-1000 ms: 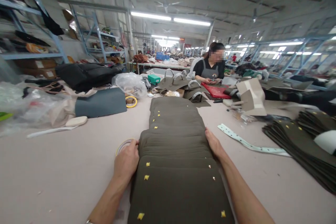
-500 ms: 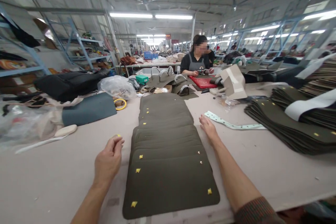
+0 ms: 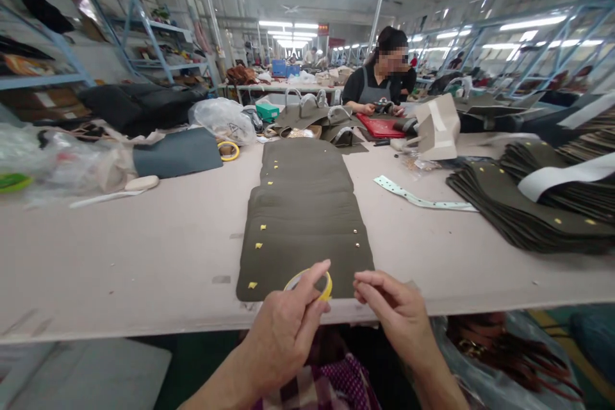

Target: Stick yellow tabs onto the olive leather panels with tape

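Overlapping dark olive panels [image 3: 307,205] lie in a long stack across the table, with small yellow tape pieces along the left side and two small metal studs at the right. My left hand [image 3: 295,317] holds a roll of yellow tape [image 3: 328,287] over the near end of the stack. To its right, my right hand [image 3: 391,307] is closed at the near right corner, thumb and fingers pressed together; anything between them is too small to make out.
More olive panels [image 3: 514,205] are piled at the right beside a pale green dotted strip [image 3: 418,200]. A yellow ring [image 3: 229,151], plastic bags [image 3: 223,120] and a blue-grey sheet [image 3: 177,152] lie at the left. Across the table sits a person [image 3: 377,80].
Both hands have moved toward me and inward, to the table's near edge. A yellow tape roll now shows in my left hand. The view has tilted down.
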### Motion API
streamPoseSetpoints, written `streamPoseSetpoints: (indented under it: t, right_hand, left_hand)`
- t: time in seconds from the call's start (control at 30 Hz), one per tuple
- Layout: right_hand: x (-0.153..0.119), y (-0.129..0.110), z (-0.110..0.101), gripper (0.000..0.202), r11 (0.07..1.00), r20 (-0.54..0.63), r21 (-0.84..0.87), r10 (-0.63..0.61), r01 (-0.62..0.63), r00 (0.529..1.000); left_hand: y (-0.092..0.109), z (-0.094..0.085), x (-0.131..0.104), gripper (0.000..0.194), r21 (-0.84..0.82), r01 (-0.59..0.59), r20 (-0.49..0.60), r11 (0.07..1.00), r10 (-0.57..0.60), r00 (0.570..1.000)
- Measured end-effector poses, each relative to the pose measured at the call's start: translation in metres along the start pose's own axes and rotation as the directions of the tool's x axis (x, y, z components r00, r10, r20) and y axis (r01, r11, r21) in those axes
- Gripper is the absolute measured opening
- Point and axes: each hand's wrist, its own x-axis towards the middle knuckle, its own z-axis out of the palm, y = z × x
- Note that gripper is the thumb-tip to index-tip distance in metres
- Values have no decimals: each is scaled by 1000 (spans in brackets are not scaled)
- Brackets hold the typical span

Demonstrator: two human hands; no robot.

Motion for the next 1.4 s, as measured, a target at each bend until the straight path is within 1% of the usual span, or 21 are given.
streamPoseSetpoints:
  t: [0.07, 0.13, 0.2, 0.27, 0.33, 0.47, 0.57, 0.7, 0.77, 0.83, 0.87, 0.9, 0.93, 1.0, 1.03, 1.1, 1.17, 1.23, 1.27, 1.33, 1.4]
  right_hand:
    - [-11, -9, 7, 15, 981, 75, -84, -167, 173, 983]
    - [-17, -15, 11, 20, 942, 131, -139, -288, 305, 949]
    - [-21, -19, 13, 24, 906, 171, -177, -356, 384, 919]
    - [-25, -21, 14, 25, 877, 189, -217, -393, 429, 900]
    - [-29, -21, 15, 23, 853, 187, -251, -421, 458, 887]
    - [-35, -21, 17, 17, 828, 188, -269, -455, 491, 870]
    - [-35, -19, 20, 17, 809, 159, -304, -478, 503, 864]
    - [-29, -13, 23, 17, 774, 100, -400, -495, 491, 863]
    - [-23, -10, 23, 17, 763, 65, -432, -506, 481, 860]
    - [-17, -9, 23, 17, 772, 30, -437, -499, 461, 866]
    - [-13, -8, 23, 16, 793, 8, -428, -477, 434, 879]
    - [-9, -8, 23, 15, 828, -18, -407, -430, 387, 902]
    - [-5, -7, 23, 14, 877, -45, -365, -352, 312, 935]
    - [4, -4, 21, 14, 975, -93, -206, -106, 85, 990]
    - [10, -1, 20, 17, 995, -102, -94, 34, -44, 994]
    - [23, 8, 13, 23, 959, -88, 128, 266, -253, 960]
    - [38, 21, 1, 31, 894, -60, 238, 403, -379, 913]
    - [51, 32, -11, 38, 866, -48, 224, 469, -448, 882]
    - [57, 37, -17, 40, 864, -46, 192, 482, -466, 875]
    - [66, 45, -24, 43, 872, -44, 117, 483, -475, 875]
    - [72, 49, -27, 42, 881, -27, 38, 472, -471, 881]
  left_hand:
    - [5, 3, -2, 46, 78, -37, 20, 996, 36, 999]
    - [8, 6, -5, 45, 172, -88, 32, 981, 84, 996]
    - [11, 9, -9, 44, 271, -143, 30, 952, 140, 990]
    - [14, 11, -13, 42, 353, -174, 20, 919, 178, 984]
    - [17, 12, -15, 40, 384, -178, 12, 906, 188, 982]
    - [20, 15, -17, 34, 349, -168, 16, 922, 173, 985]
    - [19, 18, -16, 28, 339, -158, 10, 928, 164, 986]
    - [13, 22, -7, 15, 292, -133, 6, 947, 137, 991]
    - [9, 23, 0, 16, 268, -127, 4, 955, 131, 991]
    - [4, 22, 9, 18, 268, -135, -18, 954, 145, 989]
    - [2, 22, 13, 20, 270, -143, -33, 952, 158, 987]
    - [1, 22, 18, 21, 272, -155, -48, 950, 174, 984]
    - [0, 23, 24, 23, 277, -172, -64, 945, 197, 978]
    - [0, 24, 34, 25, 286, -215, -93, 934, 251, 963]
    - [1, 26, 40, 25, 289, -242, -109, 926, 283, 953]
    - [1, 30, 50, 24, 290, -293, -131, 911, 341, 931]
    - [-3, 35, 59, 22, 309, -302, -145, 902, 359, 922]
    - [-12, 40, 67, 19, 371, -268, -124, 889, 333, 935]
    - [-19, 43, 70, 18, 412, -242, -97, 878, 306, 947]
    - [-35, 49, 74, 14, 483, -202, -23, 852, 244, 970]
    - [-48, 54, 76, 11, 518, -194, 43, 833, 201, 979]
